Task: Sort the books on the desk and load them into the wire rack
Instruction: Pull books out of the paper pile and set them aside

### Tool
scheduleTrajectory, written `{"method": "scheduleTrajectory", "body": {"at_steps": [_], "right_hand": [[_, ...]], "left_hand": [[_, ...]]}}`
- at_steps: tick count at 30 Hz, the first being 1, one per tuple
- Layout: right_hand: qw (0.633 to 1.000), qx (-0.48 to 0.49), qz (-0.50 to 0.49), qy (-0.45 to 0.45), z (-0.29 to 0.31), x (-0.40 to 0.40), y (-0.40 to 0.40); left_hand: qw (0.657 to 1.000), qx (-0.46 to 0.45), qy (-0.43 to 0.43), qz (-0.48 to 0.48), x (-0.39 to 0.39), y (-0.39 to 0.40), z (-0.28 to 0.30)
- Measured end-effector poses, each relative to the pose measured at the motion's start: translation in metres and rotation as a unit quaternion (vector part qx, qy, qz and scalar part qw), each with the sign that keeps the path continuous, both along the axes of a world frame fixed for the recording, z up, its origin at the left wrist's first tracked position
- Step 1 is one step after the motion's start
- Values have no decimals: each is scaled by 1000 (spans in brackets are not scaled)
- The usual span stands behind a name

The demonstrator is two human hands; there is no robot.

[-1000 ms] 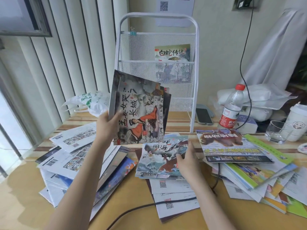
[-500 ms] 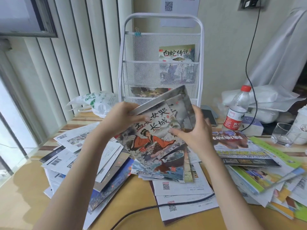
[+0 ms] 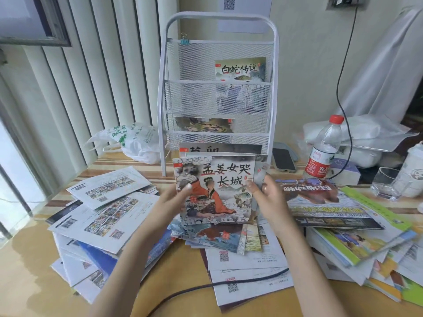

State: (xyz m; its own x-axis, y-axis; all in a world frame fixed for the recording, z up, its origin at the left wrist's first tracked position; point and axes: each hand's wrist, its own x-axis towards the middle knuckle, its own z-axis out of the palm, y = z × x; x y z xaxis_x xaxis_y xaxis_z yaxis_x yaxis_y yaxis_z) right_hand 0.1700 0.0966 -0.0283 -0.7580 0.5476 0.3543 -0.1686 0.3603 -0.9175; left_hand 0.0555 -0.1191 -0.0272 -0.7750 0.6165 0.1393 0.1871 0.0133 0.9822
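Head view: I have a small stack of picture books [image 3: 215, 191] held upright at the centre of the frame, the front cover facing me so I can read the title and judge which group it belongs with. My left hand [image 3: 170, 200] grips the left edge, thumb curled over the cover; my right hand [image 3: 266, 197] grips the right edge the same way, fingers behind. Two hands on opposite edges keep the thin books squared together, since at least two more peek out behind the front one.

The stack hangs just above a fanned pile of similar books [image 3: 219, 239] in the lower centre, which I take to be the source of this batch. Directly behind, in the upper centre, stands the wire rack [image 3: 218, 92] at the back of the desk [image 3: 29, 259]. Its top pocket holds one book [image 3: 240, 68] on the right side, the middle pocket another [image 3: 203, 124], so loading has begun but most pockets have room.

Face-down books [image 3: 100, 209] spread across the lower left, and a larger pile [image 3: 332, 209] sits at the right, so I judge much sorting remains. A black cable [image 3: 206, 287] crosses the bottom papers. A water bottle [image 3: 325, 149] and a phone [image 3: 282, 160] stand just right of the rack's foot, near enough to knock when I reach in.
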Motion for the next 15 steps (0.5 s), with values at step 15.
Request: {"method": "scheduleTrajectory", "body": {"at_steps": [15], "right_hand": [[967, -247, 12, 56, -11, 3, -9]], "left_hand": [[996, 83, 8, -22, 33, 19, 9]]}}
